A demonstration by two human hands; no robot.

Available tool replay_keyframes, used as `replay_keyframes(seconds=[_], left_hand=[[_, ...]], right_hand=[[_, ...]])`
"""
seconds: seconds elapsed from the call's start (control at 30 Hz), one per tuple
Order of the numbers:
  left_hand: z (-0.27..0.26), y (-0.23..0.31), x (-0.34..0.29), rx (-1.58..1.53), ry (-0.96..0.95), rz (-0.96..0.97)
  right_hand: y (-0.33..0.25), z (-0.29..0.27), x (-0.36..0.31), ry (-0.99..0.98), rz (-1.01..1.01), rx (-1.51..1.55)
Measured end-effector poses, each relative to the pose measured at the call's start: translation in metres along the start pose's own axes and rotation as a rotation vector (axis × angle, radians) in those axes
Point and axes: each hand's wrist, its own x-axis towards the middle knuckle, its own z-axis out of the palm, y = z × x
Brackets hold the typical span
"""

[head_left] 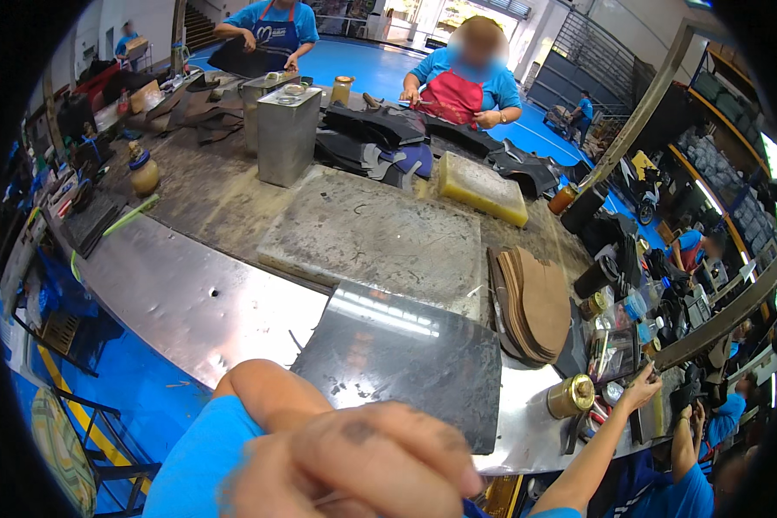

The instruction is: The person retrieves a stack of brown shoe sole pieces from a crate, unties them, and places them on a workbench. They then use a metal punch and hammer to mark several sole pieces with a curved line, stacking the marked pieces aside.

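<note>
My left hand (pixel 363 470) is raised close to the camera, blurred, with its fingers bunched together. A thin pale strand shows beneath them; whether it is held I cannot tell. The blue-sleeved left forearm rises from the lower edge. My right hand (pixel 646 388) reaches far right to the cluttered bench edge, its fingers apart beside a small brass-coloured can (pixel 571 395) and several small bottles. In front of me lies a dark glossy plate (pixel 397 363) on the metal-topped bench (pixel 198 293). Right of it sits a stack of brown sole-shaped pieces (pixel 535 302).
A grey stone slab (pixel 380 233), a yellow block (pixel 482 186), square metal tins (pixel 287 129) and dark leather pieces (pixel 380 138) lie farther back. Two people in red-and-blue aprons work across the bench. Another person's arm (pixel 691 432) is at the lower right.
</note>
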Motion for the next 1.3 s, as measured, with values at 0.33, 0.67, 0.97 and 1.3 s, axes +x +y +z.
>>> replay_keyframes(seconds=[0.33,0.67,0.97,1.3], left_hand=[[-0.051,0.118,0.018,-0.001,-0.086,0.085],[-0.08,0.197,0.02,0.101,-0.095,0.104],[-0.083,0.189,0.017,0.021,-0.114,0.021],[-0.067,0.16,0.023,-0.076,-0.108,-0.024]], right_hand=[[-0.144,-0.03,-0.093,-0.462,-0.001,0.755],[-0.23,-0.049,-0.217,-0.661,-0.345,0.803],[-0.24,-0.087,-0.268,-1.041,-0.105,0.909],[-0.213,-0.097,-0.292,-1.092,-0.068,0.773]])
